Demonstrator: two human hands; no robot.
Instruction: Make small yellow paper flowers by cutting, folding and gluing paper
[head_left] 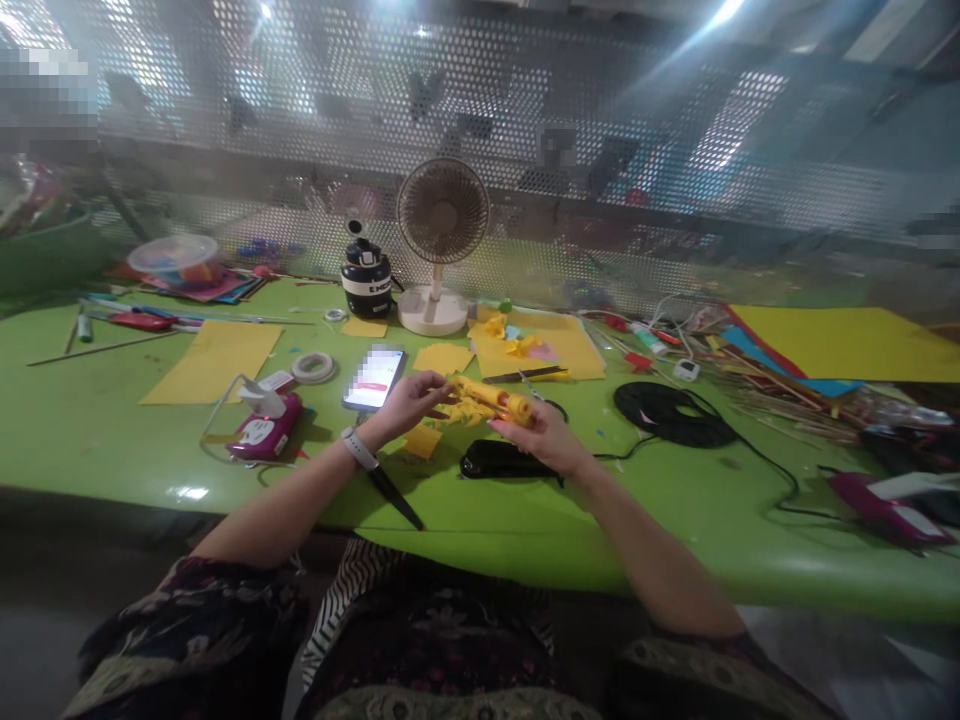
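Near the middle of the green table, my right hand is closed around the right end of a long yellow object with a reddish part. Its exact kind is not clear. The fingers of my left hand pinch together at its left end. Behind and below it lie crumpled yellow paper pieces. A small yellow paper square is under my left hand. Just below my right hand rests a black elongated device. Dark-handled scissors show partly behind that hand.
A lit phone, a tape roll and a purple power socket are to the left. A fan and black bottle stand behind. A coiled black cable, sticks and coloured sheets lie right.
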